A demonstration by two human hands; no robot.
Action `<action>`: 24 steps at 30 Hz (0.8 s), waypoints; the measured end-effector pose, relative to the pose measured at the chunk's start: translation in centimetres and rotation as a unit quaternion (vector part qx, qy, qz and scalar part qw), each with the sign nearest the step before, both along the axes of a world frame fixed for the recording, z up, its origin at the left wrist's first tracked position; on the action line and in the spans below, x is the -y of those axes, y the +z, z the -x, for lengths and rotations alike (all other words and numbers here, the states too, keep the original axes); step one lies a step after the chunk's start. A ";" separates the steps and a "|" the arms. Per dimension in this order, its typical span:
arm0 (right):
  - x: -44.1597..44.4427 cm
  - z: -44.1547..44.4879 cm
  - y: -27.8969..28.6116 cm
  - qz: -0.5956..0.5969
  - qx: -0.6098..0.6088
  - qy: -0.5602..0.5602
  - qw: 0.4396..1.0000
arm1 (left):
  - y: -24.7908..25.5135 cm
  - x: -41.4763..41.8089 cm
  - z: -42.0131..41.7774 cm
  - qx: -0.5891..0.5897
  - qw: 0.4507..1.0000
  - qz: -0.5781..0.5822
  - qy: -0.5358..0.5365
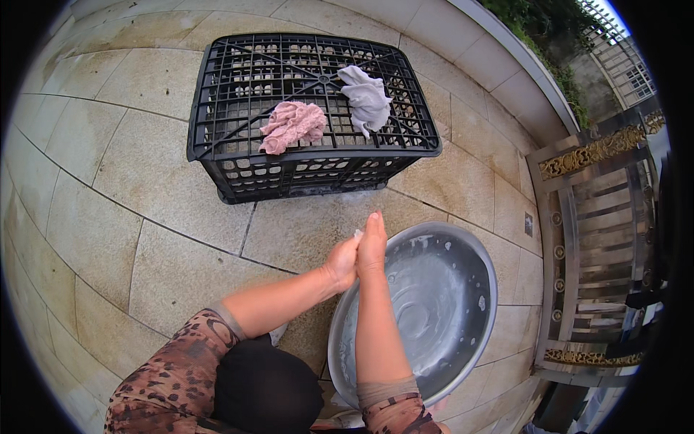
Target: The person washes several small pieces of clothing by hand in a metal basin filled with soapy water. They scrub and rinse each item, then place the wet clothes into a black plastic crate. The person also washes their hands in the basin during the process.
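My left hand (341,263) and my right hand (372,244) press against each other, palm to palm, above the left rim of a metal basin (492,282). A small white bit, suds or something else, shows between them at the top. Whether anything more lies between the palms is hidden. Cloudy water with patches of foam sits in the basin. Beyond the hands stands an upturned black plastic crate (238,146). On its grid lie a crumpled pink cloth (294,125) and a crumpled pale grey cloth (366,100).
Stone paving tiles (179,271) make up the ground, with damp marks by the crate. A low tiled wall (499,59) runs behind it. On the right is a metal gate (564,260) with gold ornament. Plants (547,49) grow past the wall.
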State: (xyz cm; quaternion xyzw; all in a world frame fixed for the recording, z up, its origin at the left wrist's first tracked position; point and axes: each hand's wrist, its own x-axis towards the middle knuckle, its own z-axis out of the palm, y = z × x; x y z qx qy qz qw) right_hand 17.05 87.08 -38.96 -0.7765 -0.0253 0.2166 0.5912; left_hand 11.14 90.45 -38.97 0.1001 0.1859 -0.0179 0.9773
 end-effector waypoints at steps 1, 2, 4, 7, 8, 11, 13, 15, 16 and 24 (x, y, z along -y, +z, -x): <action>-0.2 0.1 0.1 -0.003 0.021 0.014 1.000 | 0.4 -0.2 0.0 0.005 0.999 -0.022 0.023; -0.4 0.7 0.2 -0.006 0.043 0.028 0.999 | 0.8 -0.5 0.0 0.010 0.998 -0.044 0.047; -0.7 2.5 0.5 -0.009 0.085 0.054 0.995 | 1.3 -1.8 -0.6 0.009 0.990 -0.110 0.091; -1.0 4.7 0.5 -0.017 0.139 0.094 0.986 | 1.0 -2.9 -0.3 -0.031 0.984 -0.139 0.105; -0.7 3.3 0.0 0.000 0.131 0.090 0.987 | 1.4 -2.3 -0.1 -0.067 0.995 0.015 0.075; -0.3 0.8 -0.8 -0.062 0.025 0.034 0.997 | 0.5 -0.8 -0.2 0.017 0.996 -0.043 0.070; -0.9 2.6 0.3 0.007 0.156 0.091 0.984 | -0.2 -2.4 -1.0 -0.030 0.988 -0.103 0.115; -1.3 3.6 1.3 -0.022 0.184 0.126 0.975 | -1.4 -3.5 -1.4 -0.055 0.983 -0.116 0.132; -1.4 4.0 1.6 -0.062 0.170 0.138 0.974 | -1.9 -3.8 -1.3 -0.058 0.985 -0.099 0.128; -2.7 2.9 1.7 -0.279 -0.145 -0.064 0.947 | -6.9 -4.9 -1.1 0.076 0.988 0.107 0.079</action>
